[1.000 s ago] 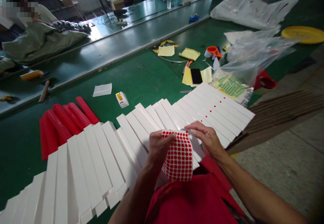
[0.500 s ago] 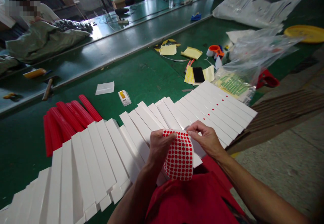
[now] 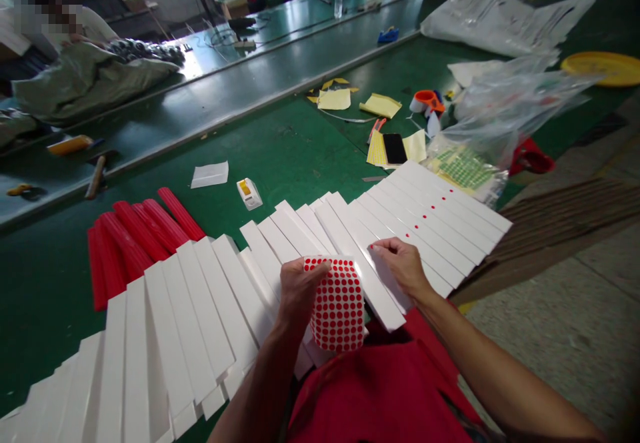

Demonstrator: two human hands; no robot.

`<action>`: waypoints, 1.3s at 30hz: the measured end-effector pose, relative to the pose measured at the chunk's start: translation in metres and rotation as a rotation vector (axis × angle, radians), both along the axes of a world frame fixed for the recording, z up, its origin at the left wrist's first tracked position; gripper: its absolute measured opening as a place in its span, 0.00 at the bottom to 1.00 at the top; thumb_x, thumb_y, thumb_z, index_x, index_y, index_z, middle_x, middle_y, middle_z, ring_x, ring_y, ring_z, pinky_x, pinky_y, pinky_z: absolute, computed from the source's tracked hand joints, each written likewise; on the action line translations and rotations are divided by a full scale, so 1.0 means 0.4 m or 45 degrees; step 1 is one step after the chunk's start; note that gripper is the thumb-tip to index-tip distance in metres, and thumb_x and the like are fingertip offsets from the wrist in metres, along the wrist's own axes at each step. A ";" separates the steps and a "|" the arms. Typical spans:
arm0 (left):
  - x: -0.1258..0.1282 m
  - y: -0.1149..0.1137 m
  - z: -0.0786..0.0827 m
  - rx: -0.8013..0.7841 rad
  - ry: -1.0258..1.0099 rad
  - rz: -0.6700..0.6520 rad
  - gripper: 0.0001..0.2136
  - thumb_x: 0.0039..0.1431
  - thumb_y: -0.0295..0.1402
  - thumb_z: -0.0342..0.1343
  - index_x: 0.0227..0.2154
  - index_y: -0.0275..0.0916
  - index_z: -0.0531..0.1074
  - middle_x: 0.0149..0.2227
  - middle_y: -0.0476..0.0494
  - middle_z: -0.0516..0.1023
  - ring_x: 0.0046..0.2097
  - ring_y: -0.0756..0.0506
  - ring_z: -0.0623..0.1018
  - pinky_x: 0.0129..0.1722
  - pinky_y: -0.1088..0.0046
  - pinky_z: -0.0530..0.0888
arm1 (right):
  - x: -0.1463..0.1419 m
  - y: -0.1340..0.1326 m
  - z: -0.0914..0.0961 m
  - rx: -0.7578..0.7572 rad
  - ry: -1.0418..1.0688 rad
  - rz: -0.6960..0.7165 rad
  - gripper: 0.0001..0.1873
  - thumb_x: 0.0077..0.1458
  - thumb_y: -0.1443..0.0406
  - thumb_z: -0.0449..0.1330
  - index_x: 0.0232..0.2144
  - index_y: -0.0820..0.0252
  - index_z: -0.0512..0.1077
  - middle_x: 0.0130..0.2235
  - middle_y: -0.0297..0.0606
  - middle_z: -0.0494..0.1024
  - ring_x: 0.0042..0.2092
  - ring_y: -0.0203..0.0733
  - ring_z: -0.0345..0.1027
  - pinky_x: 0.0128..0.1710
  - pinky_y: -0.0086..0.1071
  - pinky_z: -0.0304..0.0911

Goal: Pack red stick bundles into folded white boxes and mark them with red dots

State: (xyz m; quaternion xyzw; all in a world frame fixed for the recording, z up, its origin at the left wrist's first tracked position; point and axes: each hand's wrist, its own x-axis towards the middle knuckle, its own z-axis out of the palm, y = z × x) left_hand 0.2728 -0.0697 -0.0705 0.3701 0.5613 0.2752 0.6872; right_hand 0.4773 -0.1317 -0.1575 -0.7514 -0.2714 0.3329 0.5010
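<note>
My left hand (image 3: 300, 293) grips a sheet of small red dot stickers (image 3: 339, 306), which curls up from its lower edge. My right hand (image 3: 403, 266) is off the sheet, its fingertips resting on a long white strip (image 3: 370, 269). Whether those fingertips pinch a sticker is hidden. Beneath both hands, several white strips (image 3: 200, 309) lie overlapped in a fan across the green workbench (image 3: 295, 143). A single red dot marks each of several strips (image 3: 430, 219) on the right of the fan.
A bundle of red rods (image 3: 133, 246) lies left of the fan. Beyond it are a white paper (image 3: 210, 175) and a small white-and-yellow box (image 3: 249, 193). A plastic bag (image 3: 465, 166) holds green sheets. A seated co-worker (image 3: 55, 19) is at the upper left.
My right hand has left the sticker sheet and moved down onto a white strip. My left hand has carried the sheet a little to the left, and the view has shifted slightly.
</note>
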 end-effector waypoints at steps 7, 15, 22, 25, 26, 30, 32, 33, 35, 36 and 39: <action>-0.018 0.001 -0.012 -0.009 -0.034 0.043 0.11 0.39 0.36 0.66 0.17 0.33 0.73 0.15 0.49 0.72 0.18 0.51 0.70 0.20 0.75 0.66 | 0.000 0.021 -0.056 0.005 -0.126 -0.027 0.15 0.43 0.56 0.64 0.26 0.62 0.78 0.28 0.41 0.79 0.32 0.44 0.70 0.34 0.37 0.65; -0.019 -0.002 -0.012 -0.041 -0.077 0.052 0.11 0.39 0.35 0.67 0.16 0.33 0.72 0.15 0.48 0.73 0.18 0.50 0.71 0.20 0.75 0.67 | -0.003 0.034 -0.070 0.002 -0.339 -0.010 0.13 0.47 0.56 0.61 0.24 0.59 0.79 0.29 0.39 0.78 0.33 0.44 0.71 0.37 0.38 0.65; -0.023 -0.006 -0.018 -0.038 -0.108 0.038 0.11 0.41 0.35 0.67 0.17 0.33 0.73 0.16 0.48 0.73 0.19 0.50 0.72 0.21 0.75 0.68 | -0.029 0.033 -0.052 -0.034 -0.657 -0.031 0.11 0.50 0.59 0.59 0.28 0.55 0.81 0.33 0.38 0.70 0.35 0.43 0.66 0.42 0.42 0.59; -0.025 -0.008 -0.019 -0.030 -0.118 0.035 0.12 0.41 0.35 0.67 0.17 0.33 0.72 0.16 0.48 0.73 0.19 0.50 0.72 0.21 0.75 0.68 | -0.031 0.036 -0.051 -0.073 -0.757 -0.061 0.14 0.50 0.59 0.59 0.36 0.55 0.81 0.37 0.41 0.69 0.38 0.46 0.64 0.46 0.48 0.56; -0.025 -0.008 -0.019 -0.027 -0.119 0.033 0.12 0.42 0.35 0.66 0.16 0.34 0.72 0.16 0.48 0.72 0.19 0.51 0.71 0.21 0.75 0.67 | -0.032 0.036 -0.047 -0.082 -0.785 -0.074 0.17 0.49 0.59 0.60 0.40 0.56 0.80 0.39 0.43 0.69 0.41 0.48 0.64 0.47 0.50 0.55; -0.024 -0.010 -0.013 -0.015 -0.124 0.010 0.12 0.42 0.36 0.66 0.17 0.33 0.72 0.16 0.48 0.72 0.19 0.51 0.70 0.21 0.75 0.67 | -0.048 0.027 -0.001 0.028 -0.670 0.042 0.22 0.50 0.58 0.60 0.46 0.58 0.78 0.43 0.45 0.71 0.45 0.51 0.65 0.47 0.49 0.58; -0.024 -0.010 -0.010 -0.002 -0.129 -0.001 0.12 0.42 0.36 0.66 0.18 0.33 0.73 0.16 0.48 0.73 0.19 0.51 0.70 0.22 0.75 0.67 | -0.067 0.018 0.041 0.122 -0.493 0.227 0.17 0.52 0.58 0.60 0.43 0.55 0.79 0.40 0.41 0.73 0.41 0.46 0.67 0.45 0.43 0.62; -0.024 -0.010 -0.009 0.006 -0.130 -0.005 0.12 0.42 0.37 0.66 0.18 0.34 0.73 0.16 0.48 0.73 0.19 0.51 0.70 0.22 0.75 0.66 | -0.078 0.013 0.064 0.159 -0.399 0.313 0.16 0.54 0.58 0.59 0.41 0.55 0.80 0.39 0.40 0.74 0.41 0.44 0.68 0.44 0.40 0.64; -0.025 -0.011 -0.006 0.020 -0.129 -0.013 0.12 0.42 0.38 0.66 0.17 0.34 0.73 0.16 0.49 0.72 0.19 0.51 0.69 0.22 0.76 0.66 | -0.098 0.007 0.110 0.214 -0.249 0.417 0.14 0.55 0.59 0.59 0.41 0.54 0.81 0.38 0.39 0.74 0.40 0.43 0.69 0.42 0.37 0.65; -0.025 -0.013 -0.005 0.026 -0.127 -0.020 0.12 0.42 0.38 0.66 0.18 0.34 0.73 0.16 0.49 0.72 0.20 0.51 0.69 0.22 0.76 0.65 | -0.107 0.005 0.131 0.241 -0.209 0.443 0.14 0.54 0.60 0.60 0.41 0.54 0.81 0.38 0.39 0.74 0.40 0.43 0.69 0.42 0.37 0.65; -0.025 -0.019 0.002 0.064 -0.105 -0.058 0.13 0.41 0.39 0.66 0.18 0.34 0.74 0.17 0.49 0.72 0.20 0.51 0.69 0.22 0.75 0.64 | -0.129 0.009 0.179 0.316 -0.285 0.491 0.13 0.53 0.60 0.62 0.41 0.51 0.81 0.38 0.39 0.73 0.41 0.44 0.68 0.43 0.38 0.64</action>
